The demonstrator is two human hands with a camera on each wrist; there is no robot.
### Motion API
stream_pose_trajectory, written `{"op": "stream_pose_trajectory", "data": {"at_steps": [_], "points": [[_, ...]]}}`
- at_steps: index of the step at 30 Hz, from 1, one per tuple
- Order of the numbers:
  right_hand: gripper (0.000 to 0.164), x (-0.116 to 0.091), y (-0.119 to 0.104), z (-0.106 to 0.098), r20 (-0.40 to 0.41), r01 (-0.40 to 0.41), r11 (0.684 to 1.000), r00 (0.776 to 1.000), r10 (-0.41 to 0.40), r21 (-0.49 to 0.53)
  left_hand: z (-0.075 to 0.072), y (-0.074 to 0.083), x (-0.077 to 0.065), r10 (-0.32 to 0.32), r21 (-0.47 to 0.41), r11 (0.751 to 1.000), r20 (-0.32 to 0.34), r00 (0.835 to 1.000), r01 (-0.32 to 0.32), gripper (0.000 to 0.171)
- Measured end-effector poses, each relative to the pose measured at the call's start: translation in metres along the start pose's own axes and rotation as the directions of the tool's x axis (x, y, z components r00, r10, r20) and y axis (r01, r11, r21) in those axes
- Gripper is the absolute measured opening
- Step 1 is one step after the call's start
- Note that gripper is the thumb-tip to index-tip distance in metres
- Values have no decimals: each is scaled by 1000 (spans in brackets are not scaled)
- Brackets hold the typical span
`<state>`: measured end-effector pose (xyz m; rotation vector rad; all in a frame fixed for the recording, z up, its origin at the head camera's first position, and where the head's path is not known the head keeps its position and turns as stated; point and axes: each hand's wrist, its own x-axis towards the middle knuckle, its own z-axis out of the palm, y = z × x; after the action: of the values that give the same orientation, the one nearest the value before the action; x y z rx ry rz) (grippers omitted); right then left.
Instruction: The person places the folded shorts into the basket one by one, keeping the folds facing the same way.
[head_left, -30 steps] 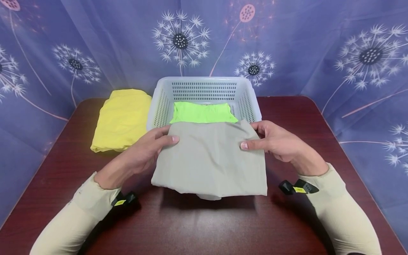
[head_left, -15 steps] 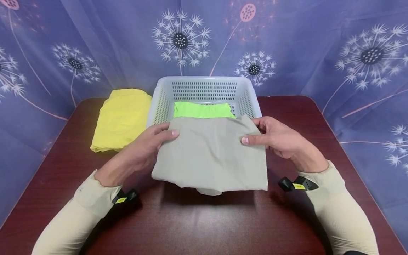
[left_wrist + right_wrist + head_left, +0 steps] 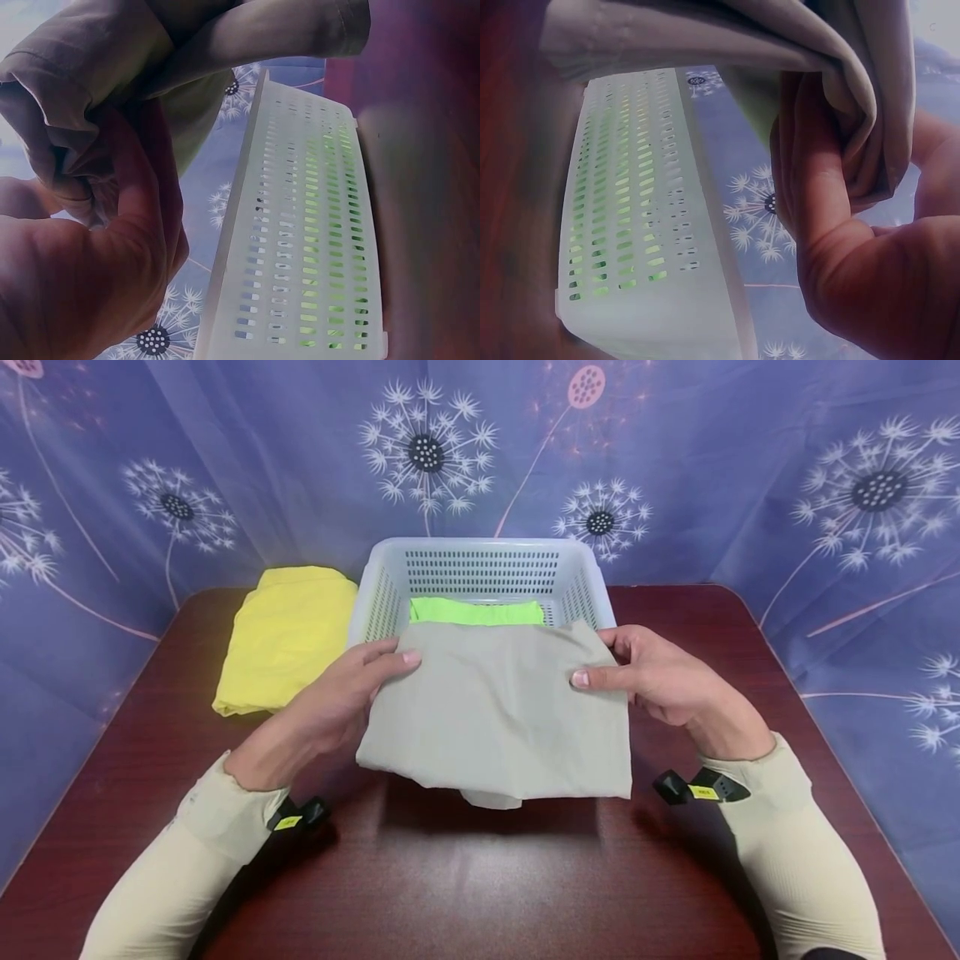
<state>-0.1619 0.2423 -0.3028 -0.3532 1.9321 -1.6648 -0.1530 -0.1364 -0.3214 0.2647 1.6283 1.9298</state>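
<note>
Both hands carry a folded grey cloth garment (image 3: 498,710) at the front of a white perforated plastic basket (image 3: 480,572). My left hand (image 3: 330,702) grips its left side, thumb on top and fingers underneath. On the opposite side my right hand (image 3: 667,685) pinches it the same way. In the left wrist view, folded layers of the garment (image 3: 97,67) hang over the fingers, above the height of the basket rim. The right wrist view shows the garment's thick fold (image 3: 862,97) between thumb and fingers. Inside the basket lies a bright green cloth (image 3: 476,612), partly hidden by the garment.
A folded yellow cloth (image 3: 285,639) lies left of the basket on the dark red wooden table (image 3: 480,885). Behind the table hangs a blue curtain (image 3: 300,460) with dandelion prints.
Both hands have moved the grey garment slightly forward and up over the basket, so it covers more of the green cloth. The basket and yellow cloth stay in place.
</note>
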Motion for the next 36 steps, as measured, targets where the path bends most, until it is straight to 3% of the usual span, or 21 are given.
{"op": "stream_pose_trajectory", "data": {"at_steps": [10, 24, 36], "points": [[25, 3, -2, -3, -34, 0, 999, 999, 1, 36, -1, 2, 5, 15, -9, 1000, -9, 1000, -16, 41], [25, 5, -5, -8, 1, 13, 994, 1000, -13, 108, -3, 2, 9, 25, -27, 999, -35, 999, -26, 43], [24, 8, -11, -9, -33, 9, 990, 999, -5, 143, -3, 6, 14, 26, -58, 998, -48, 999, -28, 40]]}}
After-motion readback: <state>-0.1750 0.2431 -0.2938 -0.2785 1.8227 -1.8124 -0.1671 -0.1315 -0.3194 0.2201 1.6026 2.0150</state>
